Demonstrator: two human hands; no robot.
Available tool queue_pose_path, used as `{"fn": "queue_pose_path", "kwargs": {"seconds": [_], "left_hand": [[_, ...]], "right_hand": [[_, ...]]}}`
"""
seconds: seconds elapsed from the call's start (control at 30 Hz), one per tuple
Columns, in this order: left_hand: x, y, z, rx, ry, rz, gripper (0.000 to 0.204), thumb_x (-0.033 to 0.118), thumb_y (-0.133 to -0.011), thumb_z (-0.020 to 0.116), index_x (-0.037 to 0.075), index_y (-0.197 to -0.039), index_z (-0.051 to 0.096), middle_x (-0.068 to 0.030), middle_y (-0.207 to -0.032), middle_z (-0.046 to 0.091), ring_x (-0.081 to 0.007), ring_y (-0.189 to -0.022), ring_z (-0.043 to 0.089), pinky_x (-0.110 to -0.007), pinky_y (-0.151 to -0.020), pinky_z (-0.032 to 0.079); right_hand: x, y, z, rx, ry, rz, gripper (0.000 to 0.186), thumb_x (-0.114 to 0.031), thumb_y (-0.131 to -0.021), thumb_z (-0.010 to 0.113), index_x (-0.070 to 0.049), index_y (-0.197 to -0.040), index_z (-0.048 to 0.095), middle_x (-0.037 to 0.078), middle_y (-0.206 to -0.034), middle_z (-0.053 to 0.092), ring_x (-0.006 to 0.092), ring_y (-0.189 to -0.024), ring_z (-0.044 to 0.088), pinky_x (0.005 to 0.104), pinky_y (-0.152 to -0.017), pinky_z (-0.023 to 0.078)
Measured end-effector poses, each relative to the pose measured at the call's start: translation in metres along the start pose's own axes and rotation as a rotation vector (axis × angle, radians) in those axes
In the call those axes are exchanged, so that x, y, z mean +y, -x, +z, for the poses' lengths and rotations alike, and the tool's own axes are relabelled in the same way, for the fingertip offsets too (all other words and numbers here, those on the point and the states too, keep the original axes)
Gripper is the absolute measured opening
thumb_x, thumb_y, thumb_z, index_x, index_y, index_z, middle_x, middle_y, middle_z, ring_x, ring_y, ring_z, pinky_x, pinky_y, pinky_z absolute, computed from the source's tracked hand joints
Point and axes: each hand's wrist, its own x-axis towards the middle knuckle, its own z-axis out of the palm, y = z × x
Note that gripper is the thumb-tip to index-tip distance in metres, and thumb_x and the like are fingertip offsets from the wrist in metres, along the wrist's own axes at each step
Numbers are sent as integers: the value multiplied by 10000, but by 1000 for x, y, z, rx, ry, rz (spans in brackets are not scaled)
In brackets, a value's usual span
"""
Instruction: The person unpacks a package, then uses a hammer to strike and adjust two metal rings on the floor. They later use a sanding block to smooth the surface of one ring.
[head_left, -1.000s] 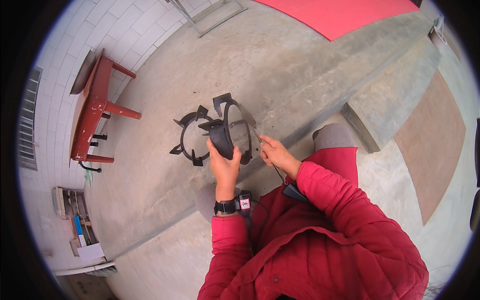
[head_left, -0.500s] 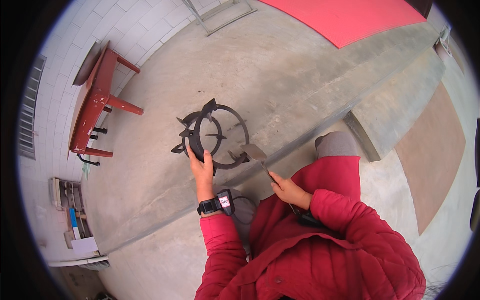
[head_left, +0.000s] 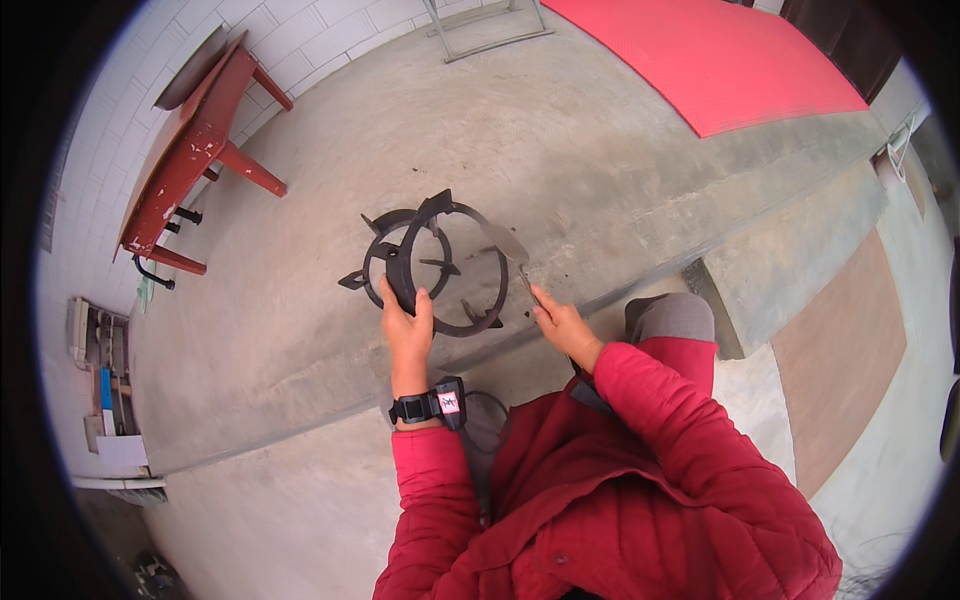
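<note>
The left hand (head_left: 408, 325) was clamped on the near rim of the black iron stove grates (head_left: 440, 262), held on edge over the concrete floor (head_left: 600, 150). The right hand (head_left: 560, 325) gripped a scraper (head_left: 512, 250), its blade reaching far-left onto the ring's right side.

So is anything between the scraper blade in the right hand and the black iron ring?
Nothing visible. The flat metal scraper in the right hand already meets the rim of the black cast-iron burner ring held by the left hand.
</note>
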Motion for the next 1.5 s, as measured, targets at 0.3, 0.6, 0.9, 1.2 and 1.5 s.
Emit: {"fn": "queue_pose_path", "kwargs": {"seconds": [0.3, 0.6, 0.9, 1.2, 1.5], "left_hand": [[-26, -19, -14, 28, -35, 27, 618, 171, -753, 594, -86, -1249, 331, -269, -1054, 538, -314, -954, 562, -333, -824, 426], [-57, -43, -10, -1, 44, -6, 605, 145, -747, 582, -99, -1242, 335, -246, -1051, 548, -275, -940, 563, -316, -838, 420], [-102, -81, -46, -36, 41, -76, 632, 165, -732, 573, -69, -1265, 327, -221, -1069, 555, -255, -972, 555, -287, -850, 403], [-115, -84, -41, -62, -28, -121, 652, 174, -703, 569, -58, -1264, 334, -228, -987, 588, -259, -890, 589, -302, -794, 437], [-140, -99, -48, -56, -34, -147, 651, 188, -714, 572, -58, -1269, 335, -250, -1008, 579, -278, -921, 589, -309, -804, 437]], "right_hand": [[-8, -34, 31, -185, 51, -55, 376, -128, -841, 505, -69, -1211, 462, 259, -841, 576, 399, -794, 571, 357, -671, 466], [11, -6, 22, -124, -1, 130, 360, -137, -841, 514, -54, -1190, 475, 254, -808, 578, 380, -728, 590, 379, -631, 468], [16, -26, 54, -77, 55, -280, 359, -128, -844, 506, -61, -1195, 472, 252, -758, 571, 397, -716, 573, 365, -621, 459], [-1, -94, 68, -105, 178, -162, 359, -129, -841, 500, -89, -1197, 480, 252, -730, 553, 403, -649, 554, 416, -598, 443], [-4, -112, 87, -194, 211, -184, 357, -115, -834, 510, -92, -1190, 488, 239, -704, 554, 401, -636, 538, 423, -600, 445]]}}
